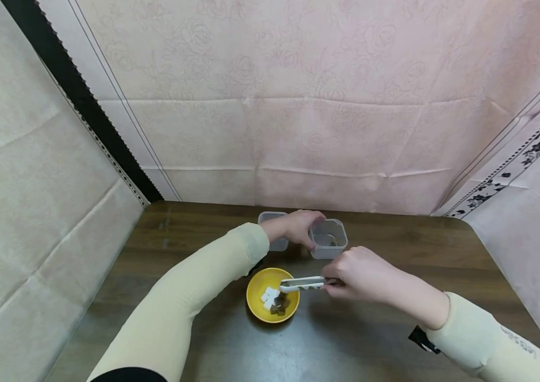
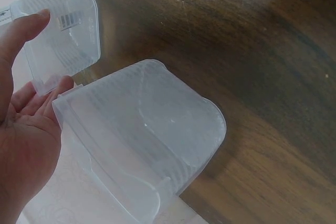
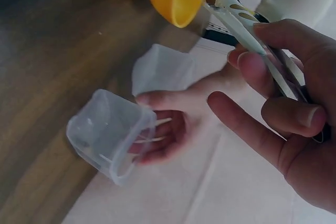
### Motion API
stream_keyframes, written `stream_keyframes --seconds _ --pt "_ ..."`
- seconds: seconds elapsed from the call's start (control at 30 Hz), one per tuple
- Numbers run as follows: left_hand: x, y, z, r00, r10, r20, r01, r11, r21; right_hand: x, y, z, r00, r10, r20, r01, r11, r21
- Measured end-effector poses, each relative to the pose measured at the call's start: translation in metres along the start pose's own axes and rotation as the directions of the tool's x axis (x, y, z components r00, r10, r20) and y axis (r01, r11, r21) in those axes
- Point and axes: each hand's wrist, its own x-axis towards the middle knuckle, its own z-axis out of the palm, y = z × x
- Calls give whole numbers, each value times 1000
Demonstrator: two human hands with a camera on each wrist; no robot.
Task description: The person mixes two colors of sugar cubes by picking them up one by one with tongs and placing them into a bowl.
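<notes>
My left hand [image 1: 300,227] is at the right-hand clear plastic container [image 1: 328,253], its thumb at the near left side and its fingers at the far side. A few small dark bits sit inside; what they are is too small to tell. Tongs [image 1: 300,284] with white ends and metal arms are gripped in my right hand [image 1: 362,273]. Their tips hang over the right side of a yellow bowl [image 1: 255,302]. White cubes [image 1: 270,298] and brown pieces [image 1: 279,305] lie in that bowl. I cannot tell whether the tongs pinch anything.
A second clear plastic container [image 2: 152,124] stands left of the held one, partly hidden under my left wrist in the head view. The brown wooden table [image 1: 193,345] meets a pale patterned cloth wall [image 1: 298,138] behind, with cloth panels on both sides.
</notes>
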Motion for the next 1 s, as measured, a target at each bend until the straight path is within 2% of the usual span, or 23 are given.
stream_keyframes --seconds 0.3,0.63,0.83,1.0 --pt "1 -1 1 1000 -9 -1 9 1000 -4 4 1 18 997 3 72 -5 1000 18" --pt "1 -2 1 1000 -10 -6 10 1000 -6 8 6 23 985 51 163 -65 995 80" --pt "-1 -1 2 1000 -13 -8 13 1000 -11 9 7 22 981 65 183 -79 994 70" --pt "-1 -1 1 1000 -9 -10 9 1000 -9 7 11 15 982 101 162 -116 989 86"
